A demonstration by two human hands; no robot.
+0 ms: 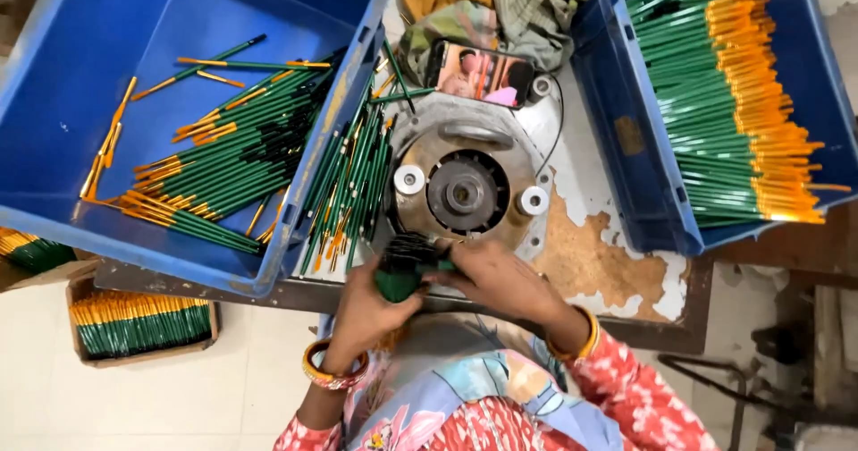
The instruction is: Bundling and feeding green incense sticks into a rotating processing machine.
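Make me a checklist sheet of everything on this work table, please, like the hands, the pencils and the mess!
Surface: table top worn, its coating peeled in patches.
Job's things: bundle of green pencils gripped on end at the table's front edge, before a round metal machine.
Clutter: loose pencils beside the machine; left blue crate partly filled; right blue crate stacked full; phone; crumpled cloth.
Grippers: left hand and right hand both clasp the bundle.
Cables: thin wire by the phone.
Surroundings: cardboard box of pencils on the floor.
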